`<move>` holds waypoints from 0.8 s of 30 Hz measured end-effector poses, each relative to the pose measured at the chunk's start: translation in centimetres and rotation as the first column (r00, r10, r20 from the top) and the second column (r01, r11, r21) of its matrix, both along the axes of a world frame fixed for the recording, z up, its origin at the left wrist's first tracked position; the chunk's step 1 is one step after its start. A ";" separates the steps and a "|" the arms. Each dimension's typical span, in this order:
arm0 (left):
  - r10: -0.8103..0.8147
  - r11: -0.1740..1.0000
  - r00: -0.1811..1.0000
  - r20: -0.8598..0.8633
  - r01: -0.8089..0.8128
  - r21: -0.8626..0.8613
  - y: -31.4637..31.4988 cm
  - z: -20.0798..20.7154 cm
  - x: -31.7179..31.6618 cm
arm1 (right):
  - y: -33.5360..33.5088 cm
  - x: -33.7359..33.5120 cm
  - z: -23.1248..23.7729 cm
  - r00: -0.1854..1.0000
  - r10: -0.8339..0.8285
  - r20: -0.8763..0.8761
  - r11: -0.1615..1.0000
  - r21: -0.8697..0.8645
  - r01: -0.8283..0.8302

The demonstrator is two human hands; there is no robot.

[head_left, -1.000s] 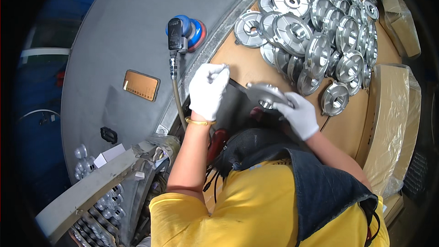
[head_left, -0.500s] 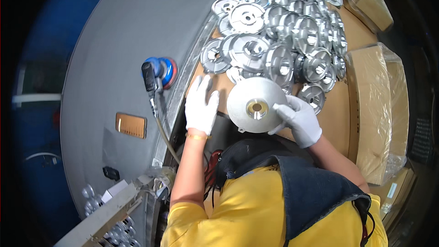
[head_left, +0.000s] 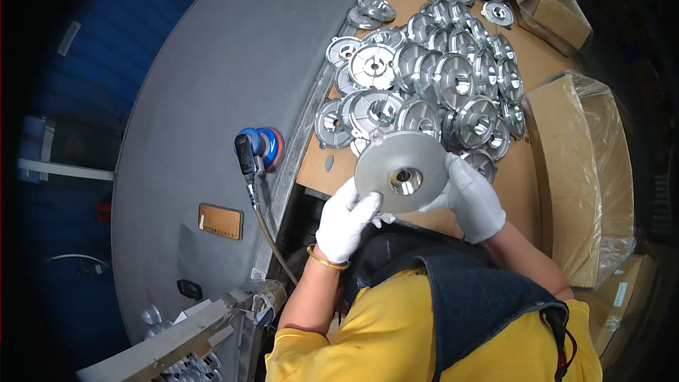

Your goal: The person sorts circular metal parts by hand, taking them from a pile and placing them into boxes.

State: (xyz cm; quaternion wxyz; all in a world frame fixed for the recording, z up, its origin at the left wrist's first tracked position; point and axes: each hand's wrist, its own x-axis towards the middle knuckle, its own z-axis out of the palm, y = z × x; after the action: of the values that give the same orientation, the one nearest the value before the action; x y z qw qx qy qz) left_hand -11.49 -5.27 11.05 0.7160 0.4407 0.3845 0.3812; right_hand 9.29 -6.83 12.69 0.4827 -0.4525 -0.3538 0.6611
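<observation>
A round metal end cover (head_left: 385, 163) with a bored hub is held up between my two white-gloved hands, its smooth grey face towards me. My left hand (head_left: 345, 219) pinches its lower left rim, thumb on the face and fingers under it. At the right rim my right hand (head_left: 475, 194) grips the cover; part of those fingers is hidden behind it. Just beyond lies a pile of similar metal covers (head_left: 453, 81) on brown cardboard (head_left: 322, 170).
On the grey belt (head_left: 191, 99) at left lie a blue sander (head_left: 259, 150) with a hose and a brown phone (head_left: 221, 221). Plastic-lined cardboard boxes (head_left: 566, 170) stand at right. A metal bar (head_left: 166, 343) crosses the lower left, near small shiny parts (head_left: 187, 368).
My left hand, open and apart before, has moved right and taken hold of the cover's left rim. The cover has tilted. The whole view has shifted a little.
</observation>
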 end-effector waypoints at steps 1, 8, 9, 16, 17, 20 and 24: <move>0.049 0.998 0.998 -0.035 -0.047 0.046 -0.2 0.4 0.4 | 0.0 0.2 -0.2 1.000 -0.026 0.015 0.999 0.033 0.026; 0.422 0.364 0.854 -0.303 0.146 0.920 0.7 1.1 1.9 | 0.0 1.5 4.3 0.919 0.052 -0.391 0.998 0.053 -0.034; 0.450 0.367 0.827 -0.337 0.172 0.914 0.5 1.4 2.4 | -0.2 1.9 4.4 0.926 0.063 -0.373 0.995 0.094 -0.030; 0.236 0.641 0.862 -0.449 0.209 0.738 -0.5 1.3 6.3 | -3.0 7.5 4.7 0.998 0.060 -0.011 0.913 0.404 -0.050; 0.113 0.728 0.914 -0.389 0.190 0.658 -0.9 0.4 6.1 | -3.5 7.6 7.0 0.985 0.145 0.098 0.925 0.340 -0.170; 0.042 0.924 0.999 -0.034 -0.026 0.382 -3.1 2.0 9.8 | -4.6 10.1 9.0 0.825 0.006 0.564 0.882 0.386 -0.270; -0.184 0.799 0.884 -0.430 0.389 0.458 -3.3 0.6 10.1 | -6.0 15.5 10.3 0.823 -0.175 0.541 0.912 0.404 -0.072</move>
State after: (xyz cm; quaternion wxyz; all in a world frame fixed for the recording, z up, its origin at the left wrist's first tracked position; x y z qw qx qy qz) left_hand -1.37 -8.56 11.67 0.5314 0.7381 0.3168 0.2691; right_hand 24.78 -12.83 22.99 0.4572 -0.5269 -0.5978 0.3949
